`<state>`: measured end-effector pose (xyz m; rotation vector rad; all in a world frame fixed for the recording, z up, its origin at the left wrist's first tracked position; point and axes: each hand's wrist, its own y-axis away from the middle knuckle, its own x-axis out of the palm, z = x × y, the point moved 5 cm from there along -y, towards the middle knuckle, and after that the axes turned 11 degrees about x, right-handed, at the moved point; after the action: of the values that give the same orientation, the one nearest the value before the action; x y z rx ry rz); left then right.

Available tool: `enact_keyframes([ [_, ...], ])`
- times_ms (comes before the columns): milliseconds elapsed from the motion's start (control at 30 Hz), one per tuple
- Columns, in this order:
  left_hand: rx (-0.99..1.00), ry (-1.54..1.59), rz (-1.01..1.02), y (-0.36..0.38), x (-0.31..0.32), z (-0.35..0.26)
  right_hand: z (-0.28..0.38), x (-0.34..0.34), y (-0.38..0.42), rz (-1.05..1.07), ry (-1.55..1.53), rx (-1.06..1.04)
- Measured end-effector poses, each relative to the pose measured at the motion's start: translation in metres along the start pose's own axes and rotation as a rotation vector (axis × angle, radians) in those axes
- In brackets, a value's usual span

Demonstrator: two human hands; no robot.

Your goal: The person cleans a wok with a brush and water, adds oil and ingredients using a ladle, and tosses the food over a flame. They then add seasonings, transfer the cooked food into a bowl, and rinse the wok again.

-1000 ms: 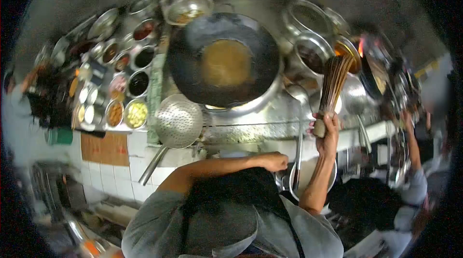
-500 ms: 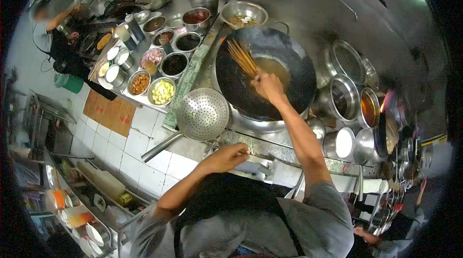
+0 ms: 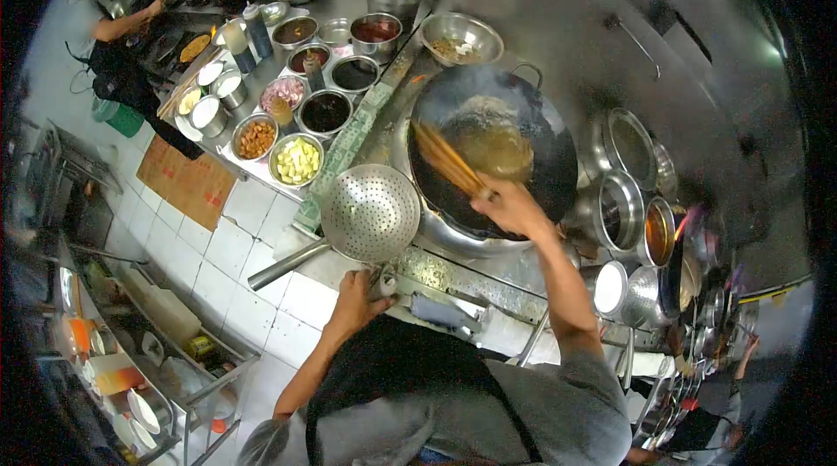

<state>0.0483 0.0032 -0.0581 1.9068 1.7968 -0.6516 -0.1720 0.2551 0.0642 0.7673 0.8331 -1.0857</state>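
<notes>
My right hand (image 3: 516, 208) is closed round the handle end of a bamboo wok brush (image 3: 446, 161), whose splayed bristles point up and left, blurred by motion. Brush and hand are over the near left part of a large dark wok (image 3: 551, 174). Murky, brownish water (image 3: 499, 152) with pale foam lies in the wok, and steam rises from the far side. At the stove's front edge my left hand (image 3: 353, 302) has its fingers curled round a small metal fitting (image 3: 385, 281). Just beyond it rests a perforated strainer (image 3: 370, 211), its handle pointing left.
Left of the wok, a counter holds several seasoning containers, among them diced pale green vegetable (image 3: 298, 161) and dark sauce (image 3: 325, 112). A metal bowl (image 3: 462, 37) sits behind the wok. Pots and an oil strainer (image 3: 634, 145) stand right. A co-worker (image 3: 109, 39) is far left.
My right hand has drawn the brush toward me and slightly right. The water has shifted and foams more. My left hand has moved left, from free above the edge onto the fitting.
</notes>
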Motion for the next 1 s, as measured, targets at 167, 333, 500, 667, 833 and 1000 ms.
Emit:
enact_keyframes([
  [167, -0.109, -0.061, 0.075, -0.014, 0.011, 0.004, -0.025, -0.002, -0.062, -0.034, 0.198, 0.287],
  [333, 0.026, -0.084, 0.095, -0.026, 0.014, 0.000, 0.009, 0.007, -0.009, -0.043, 0.227, 0.159],
  [500, 0.039, -0.136, 0.207, -0.027, 0.020, 0.002, -0.028, -0.018, -0.041, 0.083, 0.299, 0.324],
  [667, 0.119, -0.017, 0.218, -0.035, 0.006, 0.012, 0.007, 0.001, -0.036, -0.320, 0.570, 0.014],
  [833, 0.000, 0.293, 0.193, -0.024, -0.029, 0.010, -0.010, -0.035, 0.027, 0.240, 0.603, 0.302],
  [1000, -0.249, 1.499, 0.275, -0.016, 0.011, 0.056, -0.054, -0.018, -0.058, -0.170, 0.709, 0.434],
])
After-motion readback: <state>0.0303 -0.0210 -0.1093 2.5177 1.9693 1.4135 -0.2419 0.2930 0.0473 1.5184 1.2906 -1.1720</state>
